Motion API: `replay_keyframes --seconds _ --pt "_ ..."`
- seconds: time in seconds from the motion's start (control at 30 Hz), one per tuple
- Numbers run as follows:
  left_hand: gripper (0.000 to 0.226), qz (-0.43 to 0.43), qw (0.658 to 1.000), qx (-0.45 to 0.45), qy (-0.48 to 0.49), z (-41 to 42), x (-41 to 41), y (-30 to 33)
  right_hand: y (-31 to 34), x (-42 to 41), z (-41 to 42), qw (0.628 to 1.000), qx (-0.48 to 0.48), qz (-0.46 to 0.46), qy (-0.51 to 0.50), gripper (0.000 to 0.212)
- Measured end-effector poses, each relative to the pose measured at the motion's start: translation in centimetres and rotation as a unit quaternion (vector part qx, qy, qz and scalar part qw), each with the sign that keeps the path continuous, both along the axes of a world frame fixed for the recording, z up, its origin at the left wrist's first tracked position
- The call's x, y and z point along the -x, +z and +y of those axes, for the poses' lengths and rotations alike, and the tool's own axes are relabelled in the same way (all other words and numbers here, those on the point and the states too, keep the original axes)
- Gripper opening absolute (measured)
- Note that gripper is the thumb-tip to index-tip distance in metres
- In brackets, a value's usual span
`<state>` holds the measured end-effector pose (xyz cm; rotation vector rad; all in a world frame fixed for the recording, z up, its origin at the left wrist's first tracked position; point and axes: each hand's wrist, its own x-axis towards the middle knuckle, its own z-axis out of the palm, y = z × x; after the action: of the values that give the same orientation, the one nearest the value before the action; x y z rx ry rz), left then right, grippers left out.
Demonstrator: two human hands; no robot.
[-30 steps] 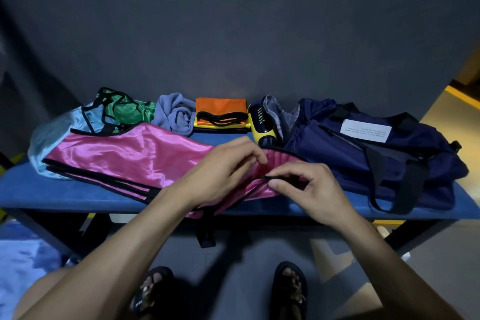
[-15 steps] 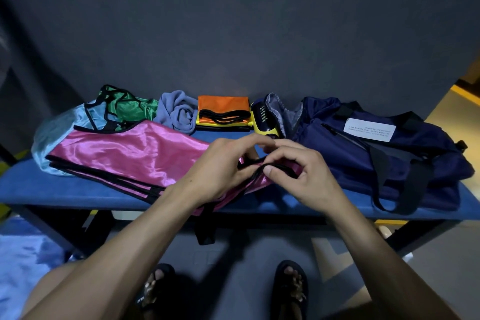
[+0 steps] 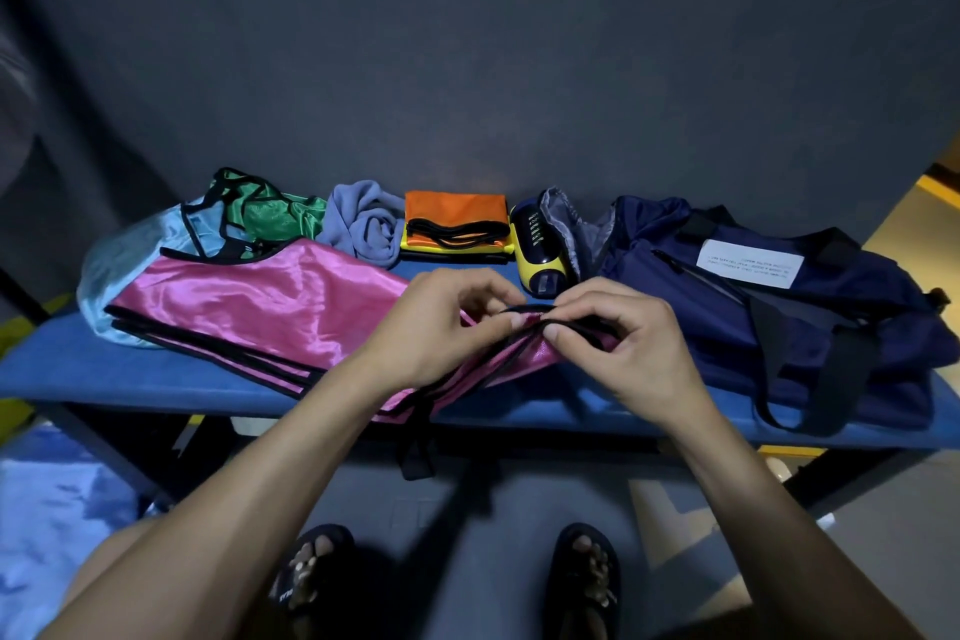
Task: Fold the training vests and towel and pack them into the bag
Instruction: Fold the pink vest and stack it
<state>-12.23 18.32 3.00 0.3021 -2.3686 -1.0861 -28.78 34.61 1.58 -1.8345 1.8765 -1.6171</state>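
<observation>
Two hands meet at the right end of the pink vest (image 3: 249, 299), which lies lengthwise along the blue bench (image 3: 156, 374). Your left hand (image 3: 441, 322) pinches the black-trimmed edge of the vest between thumb and fingertips; your right hand (image 3: 623, 327) pinches the same black trim just beside it. Judged step: lining up the trim edges before the fold.

Folded: orange vest (image 3: 454, 208), stacked on a yellow one at the back. Unfolded: green vest (image 3: 275, 218) and light blue vest (image 3: 130, 255) bunched at the left, grey-blue towel (image 3: 363, 224) crumpled beside the stack. Navy duffel bag (image 3: 779, 307) sits at the right end; whether its main opening is unzipped cannot be told.

Next move likely calls for carrying the pinched end leftward over the body of the vest, keeping both trims matched; slick fabric may slide.
</observation>
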Motion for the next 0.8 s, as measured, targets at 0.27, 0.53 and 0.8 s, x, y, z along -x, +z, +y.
replay_keyframes --seconds 0.27,0.53,0.8 --pt "0.016 0.052 0.996 0.060 0.046 0.8 0.2 0.1 0.2 -0.6 -0.5 0.997 0.026 -0.067 -0.007 0.013" --pt "0.014 0.081 0.994 0.063 0.023 1.4 0.1 -0.1 0.3 -1.3 -0.8 0.990 0.034 -0.132 -0.030 0.014" --pt "0.007 0.087 0.996 -0.025 -0.004 1.1 -0.2 -0.2 0.7 -1.6 -1.1 0.986 0.035 -0.154 -0.054 0.022"
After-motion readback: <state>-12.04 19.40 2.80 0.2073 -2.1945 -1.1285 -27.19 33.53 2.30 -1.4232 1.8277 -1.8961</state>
